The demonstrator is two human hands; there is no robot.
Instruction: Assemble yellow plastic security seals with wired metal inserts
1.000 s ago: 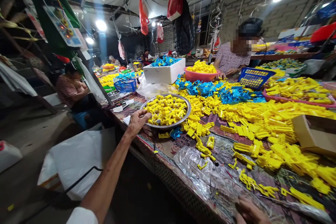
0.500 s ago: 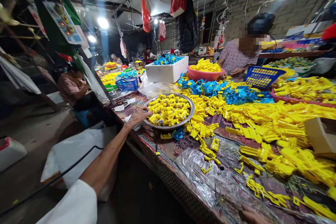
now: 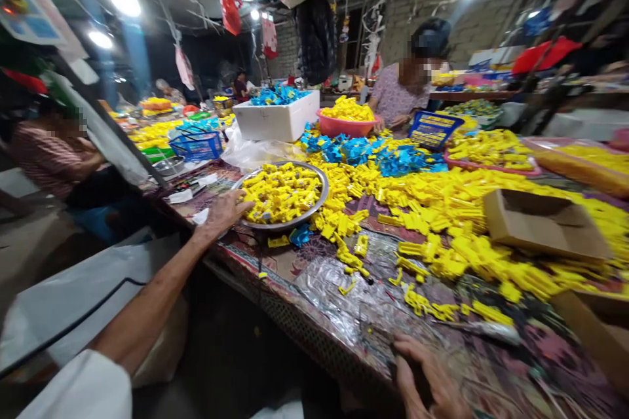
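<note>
My left hand (image 3: pixel 223 209) reaches out to the near rim of a round metal tray (image 3: pixel 314 204) piled with yellow plastic parts (image 3: pixel 278 191); its fingers curl over the rim. My right hand (image 3: pixel 427 380) rests at the table's near edge, fingers spread flat on crinkled clear plastic sheeting (image 3: pixel 344 294). A wide heap of yellow plastic pieces (image 3: pixel 442 209) covers the table to the right of the tray, with blue pieces (image 3: pixel 378 157) behind it.
An open cardboard box (image 3: pixel 543 222) lies on the yellow heap at right. A white foam box (image 3: pixel 275 119), a pink basin (image 3: pixel 344 126) and blue baskets (image 3: pixel 196 144) stand farther back. One person (image 3: pixel 407 88) sits across the table, another (image 3: pixel 54 157) at left. White sacks (image 3: pixel 59 301) lie on the floor.
The view has swung and moved closer to the table. My left hand stays at the tray's rim. My right hand has come further into view, flat on the sheeting.
</note>
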